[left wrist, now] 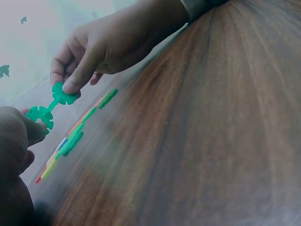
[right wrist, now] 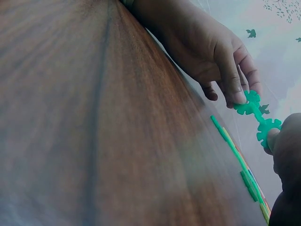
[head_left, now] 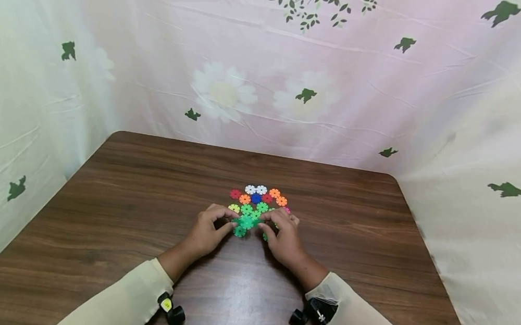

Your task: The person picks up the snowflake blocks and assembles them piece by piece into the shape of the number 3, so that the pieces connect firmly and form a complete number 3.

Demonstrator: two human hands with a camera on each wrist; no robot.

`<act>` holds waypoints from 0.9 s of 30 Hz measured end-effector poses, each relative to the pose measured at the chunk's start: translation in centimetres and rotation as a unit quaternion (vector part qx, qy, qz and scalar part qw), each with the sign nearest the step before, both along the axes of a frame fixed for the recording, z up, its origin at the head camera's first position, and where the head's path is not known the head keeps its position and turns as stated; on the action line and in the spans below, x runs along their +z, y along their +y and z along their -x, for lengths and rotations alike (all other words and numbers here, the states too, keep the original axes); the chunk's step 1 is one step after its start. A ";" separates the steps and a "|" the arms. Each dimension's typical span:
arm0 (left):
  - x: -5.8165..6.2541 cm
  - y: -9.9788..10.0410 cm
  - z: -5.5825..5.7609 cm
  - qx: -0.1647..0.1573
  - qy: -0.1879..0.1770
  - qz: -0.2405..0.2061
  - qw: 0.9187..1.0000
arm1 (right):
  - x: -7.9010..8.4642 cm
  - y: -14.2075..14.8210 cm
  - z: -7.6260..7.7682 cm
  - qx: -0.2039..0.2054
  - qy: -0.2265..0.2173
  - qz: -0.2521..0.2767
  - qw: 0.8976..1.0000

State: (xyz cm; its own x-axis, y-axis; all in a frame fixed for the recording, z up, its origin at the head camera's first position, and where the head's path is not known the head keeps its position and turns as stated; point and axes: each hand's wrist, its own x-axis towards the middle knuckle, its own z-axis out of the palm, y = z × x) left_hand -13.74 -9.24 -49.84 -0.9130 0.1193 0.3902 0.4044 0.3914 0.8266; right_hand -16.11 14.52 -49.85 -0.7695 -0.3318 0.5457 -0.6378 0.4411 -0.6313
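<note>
Over the table, my two hands hold a short chain of green notched plastic discs (head_left: 247, 222) between them. My left hand (head_left: 206, 231) pinches the disc at its left end between thumb and fingers. With thumb and fingertips, my right hand (head_left: 284, 242) grips the opposite end disc (left wrist: 64, 93). Between those two discs, a linking piece (right wrist: 257, 114) shows nearly edge-on in the wrist views. Right under and behind the hands lie loose discs: several green ones (head_left: 262, 207), a yellow one (head_left: 234, 208) and a blue one (head_left: 256, 198). My right hand partly covers some of them.
Farther back in the same group lie white discs (head_left: 261, 189), orange discs (head_left: 275, 193) and red discs (head_left: 235, 194). The brown wooden table (head_left: 156, 173) ends at a printed curtain (head_left: 264, 126) at the back and sides. Small black devices (head_left: 175, 316) are strapped at both wrists.
</note>
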 end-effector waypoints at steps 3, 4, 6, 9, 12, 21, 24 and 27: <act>-0.1 0.0 0.0 -0.001 0.004 -0.003 1.000 | -0.1 0.0 0.1 0.007 0.011 0.000 1.000; -0.1 0.0 0.0 -0.002 0.004 -0.006 1.000 | -0.2 0.0 0.1 0.009 0.014 0.000 1.000; -0.2 0.0 0.0 -0.002 0.004 -0.010 1.000 | -0.2 0.1 0.2 0.013 0.017 0.002 1.000; -0.1 0.0 0.0 -0.002 0.004 -0.018 1.000 | -0.1 0.1 0.2 0.023 0.024 0.009 0.999; 0.0 0.0 0.0 -0.005 0.003 -0.024 1.000 | 0.0 0.2 0.3 0.036 0.029 0.026 0.999; 0.0 -0.2 -0.1 -0.018 0.031 0.001 0.999 | -0.2 0.0 0.4 0.060 0.023 0.052 0.997; 0.1 -0.1 -0.1 -0.016 0.023 0.003 1.000 | -0.4 0.0 0.5 0.054 0.029 0.054 0.997; 0.1 -0.1 0.0 -0.012 0.026 -0.004 1.000 | -0.4 0.0 0.4 0.043 0.024 0.056 0.997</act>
State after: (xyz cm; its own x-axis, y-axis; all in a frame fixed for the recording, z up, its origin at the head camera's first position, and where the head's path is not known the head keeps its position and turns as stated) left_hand -13.70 -9.32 -49.71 -0.8882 0.1377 0.4383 0.4563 0.3754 0.8068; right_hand -16.56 14.55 -50.29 -0.7127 -0.3302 0.6188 -0.7012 0.3118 -0.6412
